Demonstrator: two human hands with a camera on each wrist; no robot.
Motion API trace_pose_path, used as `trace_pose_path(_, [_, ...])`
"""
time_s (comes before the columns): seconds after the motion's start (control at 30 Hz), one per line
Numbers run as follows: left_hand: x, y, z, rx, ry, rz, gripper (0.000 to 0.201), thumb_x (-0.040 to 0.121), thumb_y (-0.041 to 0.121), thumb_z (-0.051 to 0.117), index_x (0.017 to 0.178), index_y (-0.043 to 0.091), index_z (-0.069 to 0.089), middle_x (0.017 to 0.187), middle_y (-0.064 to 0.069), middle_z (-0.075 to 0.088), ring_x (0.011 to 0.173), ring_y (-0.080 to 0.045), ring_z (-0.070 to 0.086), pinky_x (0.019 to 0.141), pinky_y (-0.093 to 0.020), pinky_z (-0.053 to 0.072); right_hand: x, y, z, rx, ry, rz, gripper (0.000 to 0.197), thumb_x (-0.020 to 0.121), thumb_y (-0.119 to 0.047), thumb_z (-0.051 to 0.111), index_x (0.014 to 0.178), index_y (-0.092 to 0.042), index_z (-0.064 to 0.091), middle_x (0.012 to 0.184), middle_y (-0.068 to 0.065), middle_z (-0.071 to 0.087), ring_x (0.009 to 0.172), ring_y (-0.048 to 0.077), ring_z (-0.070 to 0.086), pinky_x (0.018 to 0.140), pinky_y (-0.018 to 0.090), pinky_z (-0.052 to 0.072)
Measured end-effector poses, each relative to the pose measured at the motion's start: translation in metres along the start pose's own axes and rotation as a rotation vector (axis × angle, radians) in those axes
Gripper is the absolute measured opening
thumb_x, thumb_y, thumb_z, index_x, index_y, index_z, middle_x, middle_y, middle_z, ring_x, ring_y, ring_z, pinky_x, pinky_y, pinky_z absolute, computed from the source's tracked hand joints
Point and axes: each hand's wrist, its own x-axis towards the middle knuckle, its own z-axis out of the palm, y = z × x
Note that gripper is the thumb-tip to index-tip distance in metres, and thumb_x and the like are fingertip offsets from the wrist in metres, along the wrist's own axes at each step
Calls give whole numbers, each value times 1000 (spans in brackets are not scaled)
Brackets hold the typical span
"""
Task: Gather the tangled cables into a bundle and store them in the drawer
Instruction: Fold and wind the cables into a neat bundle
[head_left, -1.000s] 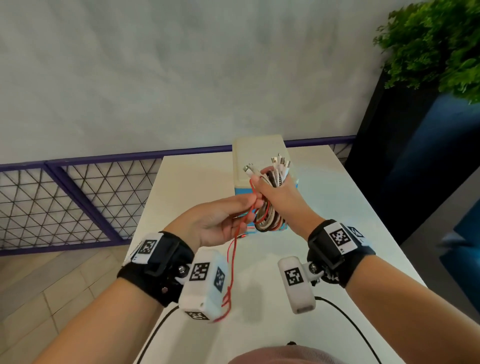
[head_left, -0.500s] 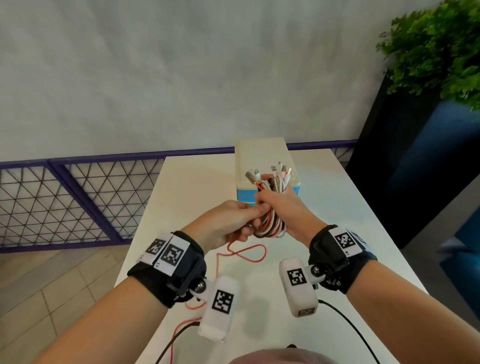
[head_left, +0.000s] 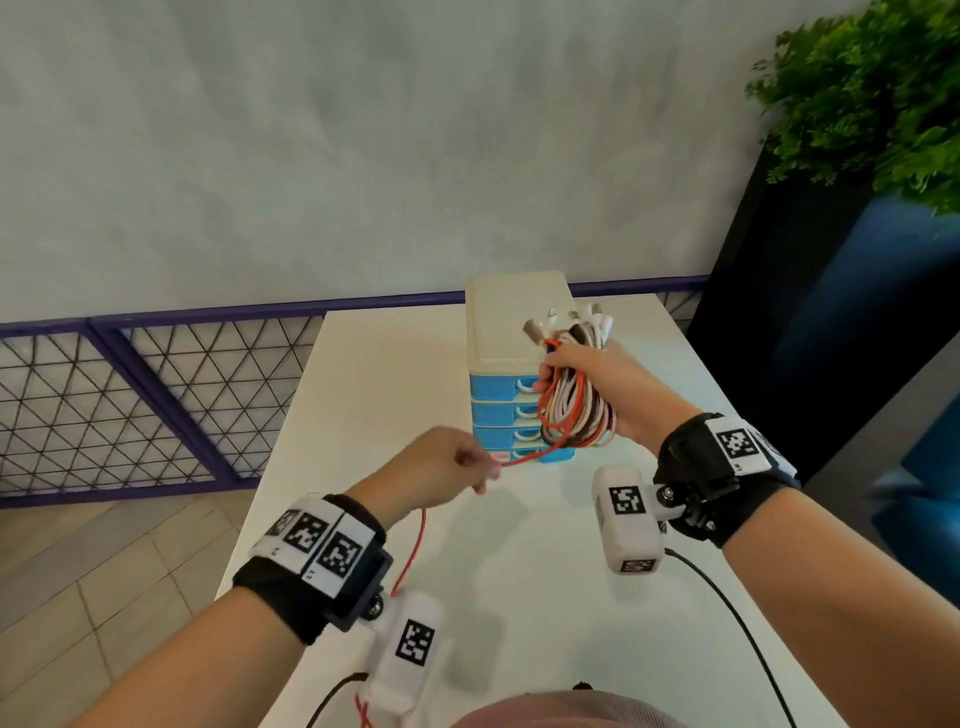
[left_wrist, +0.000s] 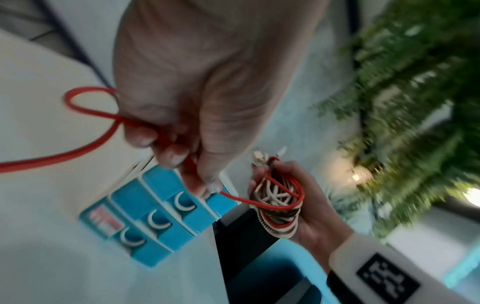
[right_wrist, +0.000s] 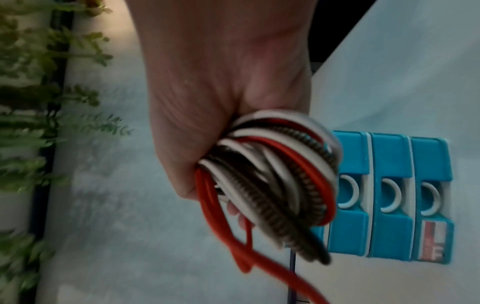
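My right hand (head_left: 587, 384) grips a coiled bundle of cables (head_left: 576, 410) in white, red and striped brown, held in the air in front of the drawer unit (head_left: 514, 332). Plug ends stick up above the fist. In the right wrist view the bundle of cables (right_wrist: 275, 181) fills the fist. One red cable (head_left: 524, 457) runs taut from the bundle down-left to my left hand (head_left: 447, 465), which pinches it, and its loose end hangs below the wrist. The left wrist view shows the red cable (left_wrist: 85, 148) looping out of the left hand (left_wrist: 182, 133). The blue drawers (left_wrist: 155, 218) are closed.
The small cream-topped drawer unit with blue drawers stands on the white table (head_left: 519, 571), near its far edge. A purple mesh railing (head_left: 156, 395) runs behind and to the left. A tall dark planter with a green plant (head_left: 872, 93) stands at the right.
My left hand has pulled away down-left from the bundle, drawing the red cable taut. My right hand has lifted the bundle up and slightly right.
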Motion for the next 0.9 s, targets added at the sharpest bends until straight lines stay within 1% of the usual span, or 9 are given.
trace_pose_path(0.1, [7,8,-5,115,273,178,8,87,22,64,79,22,64,77,4,66,72,-14,58,56,-12,38,-6,0,10,-237,-45,-11,10,85,-5,62,77,-2,68,76,17,72,71,26,70,73,34,60])
trace_pose_path(0.17, [11,12,-6,58,320,258,6,85,19,67,79,20,64,80,3,68,76,-14,61,64,-18,43,-8,2,17,-302,-79,-14,6,83,-5,64,81,-2,68,77,16,72,70,25,69,73,35,59])
trace_pose_path(0.27, [12,15,-5,21,392,335,2,84,17,68,83,17,67,80,6,67,76,-5,61,66,-9,43,-7,6,22,-366,-85,7,18,83,-12,66,96,0,66,79,12,70,70,19,69,74,34,58])
trace_pose_path(0.4, [14,14,-2,-51,474,371,14,81,16,72,85,15,59,78,3,65,72,-4,59,64,-6,42,-8,8,25,-363,-168,29,26,80,-15,71,104,-4,68,87,16,73,80,25,73,79,36,59])
trace_pose_path(0.5, [16,12,-3,-6,445,344,23,81,18,72,87,17,50,77,1,63,67,-7,57,60,-9,42,-12,7,27,-365,-236,53,25,82,-12,70,106,-4,67,80,9,72,73,17,70,71,28,57])
trace_pose_path(0.57, [16,11,-4,82,435,344,23,82,21,71,88,18,49,79,3,61,68,-6,55,58,-12,42,-13,8,24,-365,-251,77,26,82,-12,70,105,-1,67,84,14,71,75,18,69,74,29,57])
trace_pose_path(0.63, [18,9,-8,203,487,364,26,80,27,72,90,19,49,85,6,55,73,-3,51,62,-19,42,-14,9,22,-333,-269,116,19,83,-14,70,97,-1,70,85,15,71,76,19,68,79,32,56])
trace_pose_path(0.73, [17,10,-15,243,480,338,27,81,38,69,94,22,51,86,8,55,75,-2,51,64,-25,44,-16,10,22,-298,-296,108,11,85,-20,68,84,-8,69,76,8,65,68,15,63,71,28,53])
trace_pose_path(0.9, [17,10,-29,102,354,185,19,94,37,53,93,18,54,62,5,55,54,-8,47,51,-24,38,-6,13,15,-278,-77,67,26,84,-11,65,110,-5,63,72,5,65,59,13,63,65,26,54])
